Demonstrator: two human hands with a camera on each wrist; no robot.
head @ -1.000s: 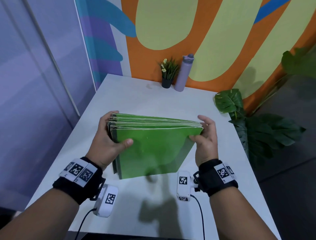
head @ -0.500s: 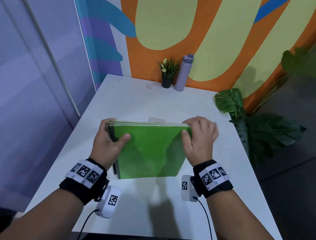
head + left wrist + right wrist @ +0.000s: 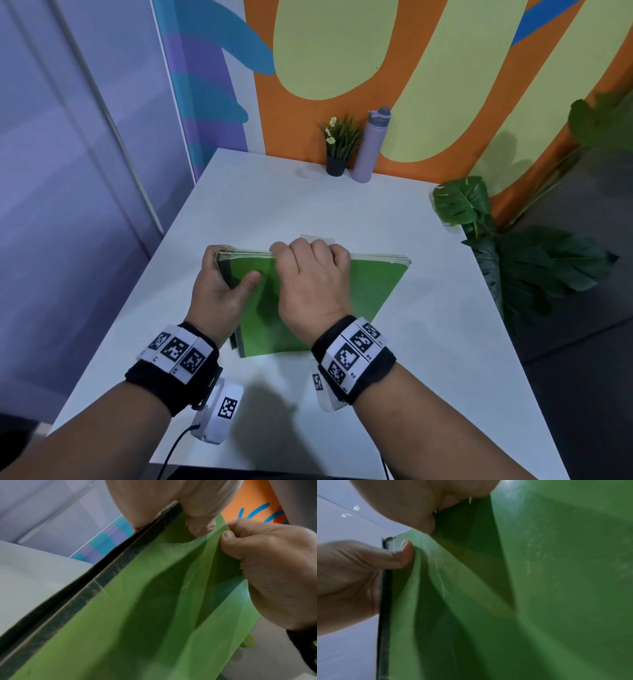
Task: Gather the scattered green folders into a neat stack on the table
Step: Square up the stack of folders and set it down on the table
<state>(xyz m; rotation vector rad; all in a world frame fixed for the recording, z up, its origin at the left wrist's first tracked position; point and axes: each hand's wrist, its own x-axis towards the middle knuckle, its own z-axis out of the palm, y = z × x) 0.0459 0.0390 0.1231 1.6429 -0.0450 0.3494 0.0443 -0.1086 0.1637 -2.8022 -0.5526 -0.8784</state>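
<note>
1. The green folders (image 3: 363, 291) stand on edge as one bundle near the middle of the surface (image 3: 428, 342), top edges tilted away from the person, dark spines at the left.
2. The left hand (image 3: 219, 294) clasps the spine corner, thumb flat on the front cover, fingers behind.
3. The right hand (image 3: 308, 274) curls over the top edge close beside the left, leaving the far right corner free.
4. To square the bundle, I judge it best to tap the bottom edges on the surface with a loose hold, then press the spines level.
5. The front cover dimples under the thumb in the wrist views; lighter pressure would avoid creasing.
6. A pale sheet (image 3: 318, 238) peeks up behind; push it flush.
</note>
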